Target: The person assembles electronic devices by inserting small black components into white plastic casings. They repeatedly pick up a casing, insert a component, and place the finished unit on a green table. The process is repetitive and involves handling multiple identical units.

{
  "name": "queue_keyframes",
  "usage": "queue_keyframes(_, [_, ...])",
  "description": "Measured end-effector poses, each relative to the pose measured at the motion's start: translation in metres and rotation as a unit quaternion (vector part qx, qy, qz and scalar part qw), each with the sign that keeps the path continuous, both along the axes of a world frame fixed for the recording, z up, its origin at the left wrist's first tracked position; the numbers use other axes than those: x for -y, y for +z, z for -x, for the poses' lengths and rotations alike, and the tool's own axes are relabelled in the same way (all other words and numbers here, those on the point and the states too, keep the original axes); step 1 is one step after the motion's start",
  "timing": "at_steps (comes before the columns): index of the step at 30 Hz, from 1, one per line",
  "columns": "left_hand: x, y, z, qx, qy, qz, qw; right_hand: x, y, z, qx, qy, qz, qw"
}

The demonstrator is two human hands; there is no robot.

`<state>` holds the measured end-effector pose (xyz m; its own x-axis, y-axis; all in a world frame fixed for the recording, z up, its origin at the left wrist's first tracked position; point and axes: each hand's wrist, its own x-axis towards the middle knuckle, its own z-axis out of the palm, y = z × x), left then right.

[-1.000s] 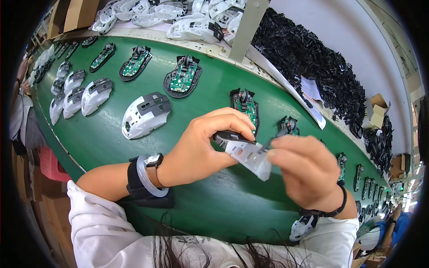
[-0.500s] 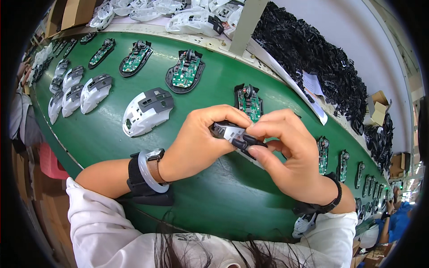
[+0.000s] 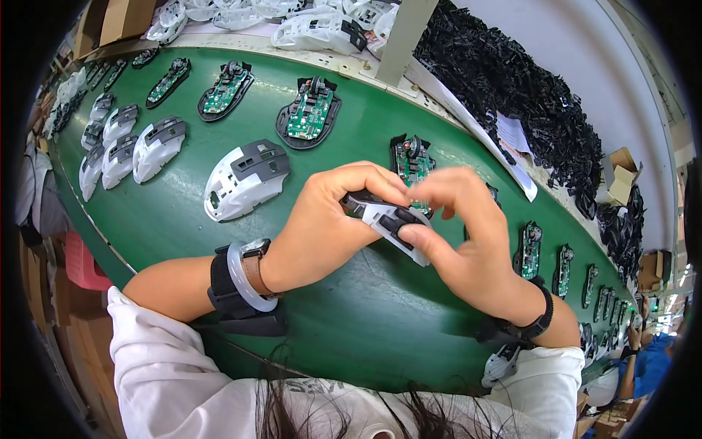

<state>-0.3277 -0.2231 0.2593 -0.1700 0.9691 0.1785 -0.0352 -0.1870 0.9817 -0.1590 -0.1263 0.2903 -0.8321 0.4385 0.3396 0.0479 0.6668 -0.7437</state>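
**Both hands closed on a mouse shell**

Head view: since the earlier frame the hands have drawn closer together above the green table (image 3: 351, 344). The left hand (image 3: 322, 227) and right hand (image 3: 468, 241) both pinch a white-and-black mouse shell (image 3: 387, 219) between them. Another white mouse shell (image 3: 245, 179) lies just left of the left hand; a circuit board (image 3: 411, 157) sits just beyond the fingers.

A long green conveyor belt (image 3: 351, 322) ran from ten to four o'clock. Beyond it, a white shelf (image 3: 439, 80) held heaped black plastic parts (image 3: 526, 95), with cardboard boxes (image 3: 621, 172) toward three o'clock.
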Motion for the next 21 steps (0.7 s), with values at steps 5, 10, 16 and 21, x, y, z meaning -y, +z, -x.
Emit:
queue_keyframes(5, [0.003, 0.007, 0.006, -0.003, 0.018, -0.032, 0.999, 0.005, 0.003, 0.006, 0.095, 0.053, 0.429, 0.897])
queue_keyframes(10, [0.001, 0.017, 0.002, 0.118, -0.036, 0.117, 0.985, 0.000, -0.002, -0.001, 0.071, 0.008, 0.450, 0.890])
queue_keyframes(16, [0.009, 0.020, 0.008, 0.111, -0.043, 0.112, 0.987, 0.005, 0.009, 0.008, 0.115, 0.035, 0.349, 0.929])
queue_keyframes(21, [0.009, 0.025, -0.001, -0.004, -0.085, 0.050, 0.995, 0.025, -0.012, -0.007, 0.004, -0.003, 0.068, 0.998])
